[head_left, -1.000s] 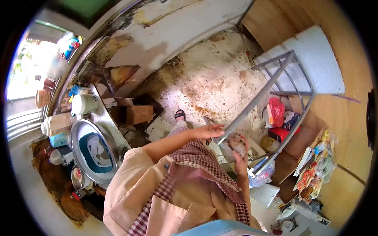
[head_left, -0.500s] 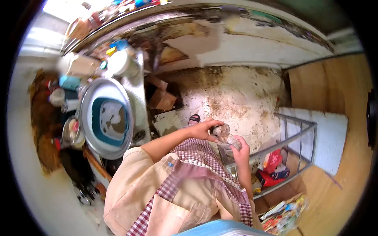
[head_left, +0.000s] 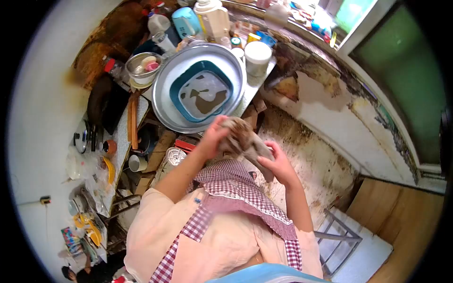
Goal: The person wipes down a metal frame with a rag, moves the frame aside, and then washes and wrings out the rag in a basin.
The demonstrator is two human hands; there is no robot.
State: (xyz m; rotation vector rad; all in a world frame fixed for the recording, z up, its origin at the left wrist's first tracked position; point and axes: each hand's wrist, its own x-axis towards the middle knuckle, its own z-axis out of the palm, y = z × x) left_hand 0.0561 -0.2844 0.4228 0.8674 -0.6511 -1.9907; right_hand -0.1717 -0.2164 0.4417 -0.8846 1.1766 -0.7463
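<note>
A greyish cloth rag (head_left: 241,139) with brown stains is stretched between my two hands. My left hand (head_left: 214,137) grips its left end, close to the near rim of the large metal basin (head_left: 163,96). Its other end is held by my right hand (head_left: 279,166), thumb on top, and part of the cloth hangs below. Inside the metal basin sits a teal plastic tub (head_left: 176,96) with whitish, sudsy-looking liquid and dark patches. My left fingertips are partly hidden behind the rag.
Around the basin stand a white tub (head_left: 257,57), a beige thermos (head_left: 212,21), a blue kettle (head_left: 186,21) and a metal bowl (head_left: 137,68). A metal frame (head_left: 339,238) is at lower right. Far lower left, a person (head_left: 89,271) is partly visible.
My view has turned left, bringing the basin near my hands. The rag, bunched up before, is now spread out more between both hands.
</note>
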